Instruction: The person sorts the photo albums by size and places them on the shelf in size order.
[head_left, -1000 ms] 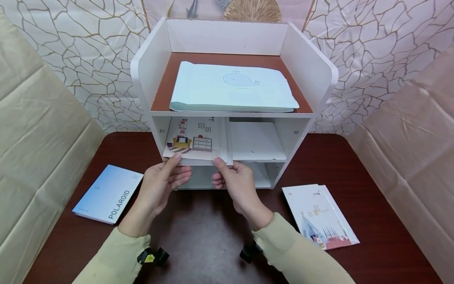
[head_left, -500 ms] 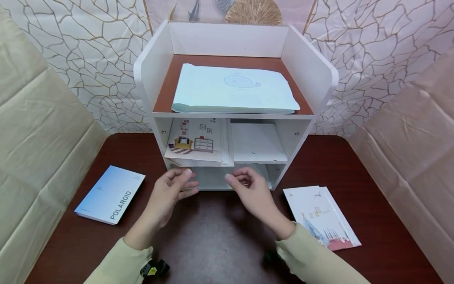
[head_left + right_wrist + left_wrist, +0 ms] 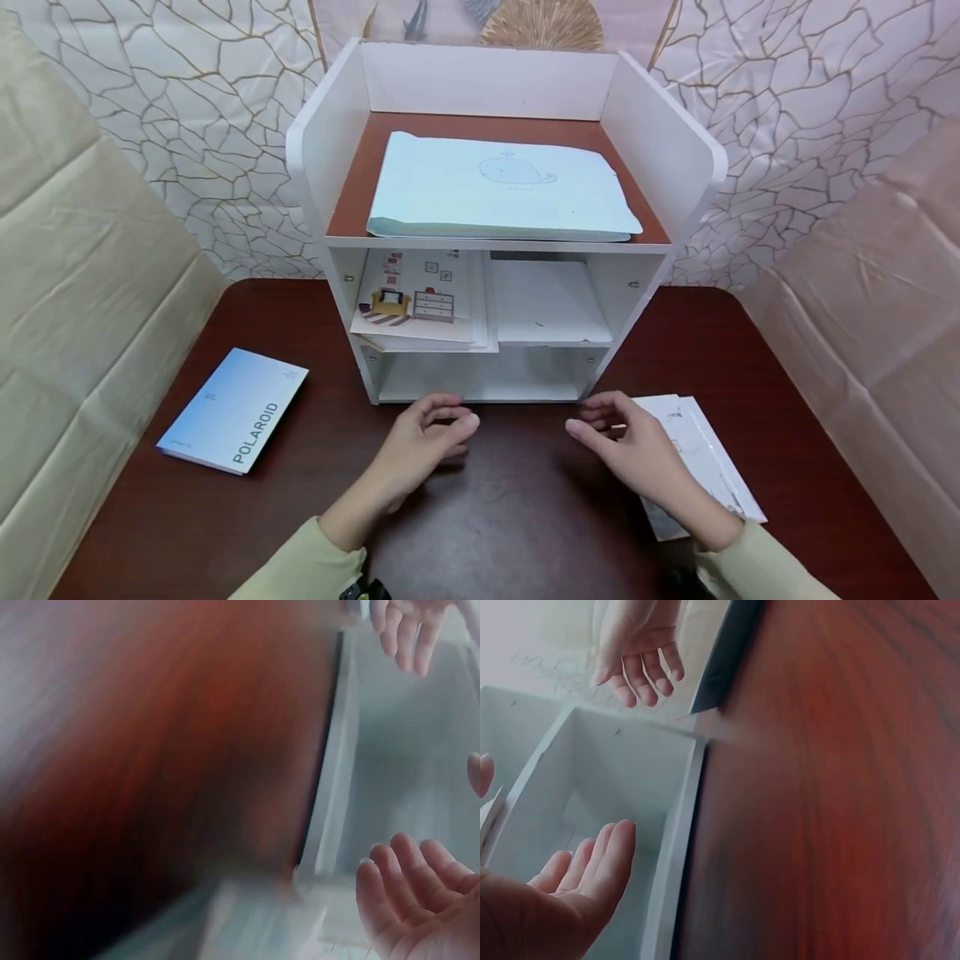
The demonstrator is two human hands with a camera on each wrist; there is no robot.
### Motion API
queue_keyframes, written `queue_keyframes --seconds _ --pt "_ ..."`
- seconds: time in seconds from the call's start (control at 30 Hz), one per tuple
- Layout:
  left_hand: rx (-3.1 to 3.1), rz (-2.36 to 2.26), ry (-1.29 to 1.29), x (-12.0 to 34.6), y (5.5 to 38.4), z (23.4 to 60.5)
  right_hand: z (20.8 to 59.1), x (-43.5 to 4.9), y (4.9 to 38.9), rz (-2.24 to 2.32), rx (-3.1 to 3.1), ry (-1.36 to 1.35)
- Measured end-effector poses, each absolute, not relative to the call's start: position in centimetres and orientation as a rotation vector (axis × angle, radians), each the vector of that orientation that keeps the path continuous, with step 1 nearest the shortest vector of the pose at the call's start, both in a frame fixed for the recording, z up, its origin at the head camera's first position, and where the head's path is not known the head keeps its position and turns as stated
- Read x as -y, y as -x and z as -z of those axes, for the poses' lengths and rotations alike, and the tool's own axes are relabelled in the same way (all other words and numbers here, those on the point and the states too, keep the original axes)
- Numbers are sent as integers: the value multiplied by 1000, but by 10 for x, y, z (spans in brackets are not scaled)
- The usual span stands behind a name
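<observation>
While two hands (image 3: 426, 437) (image 3: 636, 443) hover apart, one white shelf unit (image 3: 480, 375) stands beyond.

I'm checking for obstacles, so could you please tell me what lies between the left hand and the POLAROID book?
Only bare dark-red tabletop lies between the left hand and the POLAROID book, as the head view shows.

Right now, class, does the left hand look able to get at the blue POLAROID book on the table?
Probably yes: the left hand holds nothing, and in the head view nothing lies on the blue POLAROID book or stands between the two.
</observation>
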State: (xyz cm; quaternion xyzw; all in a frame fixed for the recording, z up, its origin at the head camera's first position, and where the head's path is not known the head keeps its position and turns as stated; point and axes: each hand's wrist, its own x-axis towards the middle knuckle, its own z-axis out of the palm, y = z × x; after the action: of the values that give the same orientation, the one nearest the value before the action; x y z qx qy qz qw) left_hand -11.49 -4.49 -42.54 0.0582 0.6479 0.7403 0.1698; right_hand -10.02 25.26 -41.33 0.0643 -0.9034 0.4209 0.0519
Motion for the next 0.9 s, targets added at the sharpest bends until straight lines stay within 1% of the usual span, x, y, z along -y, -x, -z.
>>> queue_keyframes --seconds 0.33,0.7,0.9 --pt "-1929 -1968 -226 -3 104 441 411 -291 86 -981 2890 -96" --pt "-1942 -1891 -263 -56 89 449 416 -318 83 -791 2863 -68" --pt "-1925 -1859 -219 -85 82 451 419 -331 87 -835 2903 92"
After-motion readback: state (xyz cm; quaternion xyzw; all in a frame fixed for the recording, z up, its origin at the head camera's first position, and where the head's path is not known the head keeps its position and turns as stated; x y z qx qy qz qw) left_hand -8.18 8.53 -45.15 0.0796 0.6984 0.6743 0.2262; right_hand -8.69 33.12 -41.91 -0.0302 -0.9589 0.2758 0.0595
